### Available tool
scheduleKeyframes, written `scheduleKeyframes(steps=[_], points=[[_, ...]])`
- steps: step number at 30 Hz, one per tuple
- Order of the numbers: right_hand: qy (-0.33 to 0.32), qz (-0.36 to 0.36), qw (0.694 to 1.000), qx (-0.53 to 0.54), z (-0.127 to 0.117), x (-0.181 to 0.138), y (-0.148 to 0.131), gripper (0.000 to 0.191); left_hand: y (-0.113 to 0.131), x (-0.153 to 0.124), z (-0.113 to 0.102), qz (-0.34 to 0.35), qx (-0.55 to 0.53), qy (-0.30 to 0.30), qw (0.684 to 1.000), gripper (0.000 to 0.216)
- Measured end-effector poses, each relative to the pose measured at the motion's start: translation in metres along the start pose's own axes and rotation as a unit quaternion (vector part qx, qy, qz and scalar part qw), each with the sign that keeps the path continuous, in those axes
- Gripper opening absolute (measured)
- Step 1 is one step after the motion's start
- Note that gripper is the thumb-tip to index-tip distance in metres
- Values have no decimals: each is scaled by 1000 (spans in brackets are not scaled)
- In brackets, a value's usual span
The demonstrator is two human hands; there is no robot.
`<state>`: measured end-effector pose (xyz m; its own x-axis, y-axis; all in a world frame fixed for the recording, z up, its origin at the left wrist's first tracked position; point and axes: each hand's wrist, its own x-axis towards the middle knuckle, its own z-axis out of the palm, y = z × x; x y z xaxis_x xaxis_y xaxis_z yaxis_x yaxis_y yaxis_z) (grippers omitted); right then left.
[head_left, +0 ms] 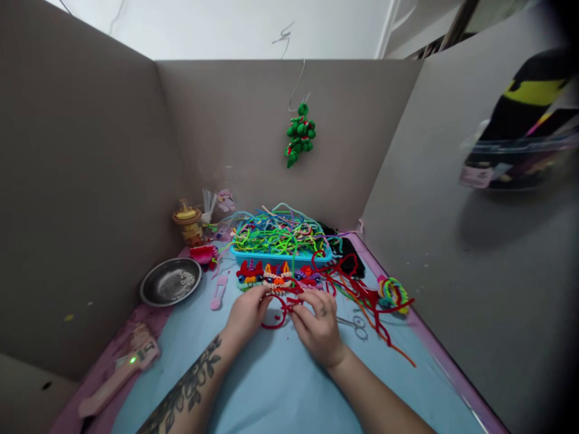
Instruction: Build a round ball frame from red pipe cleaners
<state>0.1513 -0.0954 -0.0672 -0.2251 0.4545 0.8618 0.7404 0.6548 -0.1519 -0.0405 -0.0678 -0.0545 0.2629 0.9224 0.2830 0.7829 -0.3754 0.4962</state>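
Metal bowl, left of the fingers.
Beyond them, a cup stands at left; a green ornament hangs higher.

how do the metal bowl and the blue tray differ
The metal bowl is round and silvery; the blue tray is roughly rectangular. The bowl holds small pale pieces towards one side; the tray is heaped with multicoloured strands. Both are open containers.

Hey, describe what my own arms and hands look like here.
Your left forearm is bare, with a dark, leafy tattoo along it. Your right forearm is bare too. A small dark mark sits on the right hand. No sleeves or gloves show.
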Motion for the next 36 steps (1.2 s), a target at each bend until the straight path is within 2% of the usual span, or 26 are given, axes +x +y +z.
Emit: scheduleKeyframes(steps=[3,6,9,12,15,17,19,21,23,28,36], points=[[-9,36,999,7,-1,2,-2,12,-2,0,1,5,-31,37,999,23],[-32,129,989,63,-3,3,-4,6,-2,-1,-1,-6,-42,72,996,23],[-83,232,954,169,-2,4,-4,20,1,-4,-3,-10,-49,98,994,23],[-122,279,921,243,3,4,-5,24,7,-6,-2,-2,-100,95,990,19],[-124,303,912,248,9,2,-6,23,15,-7,-1,-5,-190,59,980,15],[-131,318,901,264,12,0,-5,26,19,-6,-1,-33,-258,22,965,14],[-152,338,875,312,14,-2,-3,31,20,-5,-1,-76,-340,-20,937,13],[-176,357,842,364,15,-3,0,35,18,-3,1,-91,-378,-47,920,14],[-191,366,823,389,15,-5,2,38,14,-1,5,-104,-404,-66,906,16],[-219,362,810,405,11,-4,1,40,10,-1,12,-129,-472,-131,862,26],[-279,341,799,409,8,-2,-2,45,14,-8,7,-179,-534,-213,798,40]])
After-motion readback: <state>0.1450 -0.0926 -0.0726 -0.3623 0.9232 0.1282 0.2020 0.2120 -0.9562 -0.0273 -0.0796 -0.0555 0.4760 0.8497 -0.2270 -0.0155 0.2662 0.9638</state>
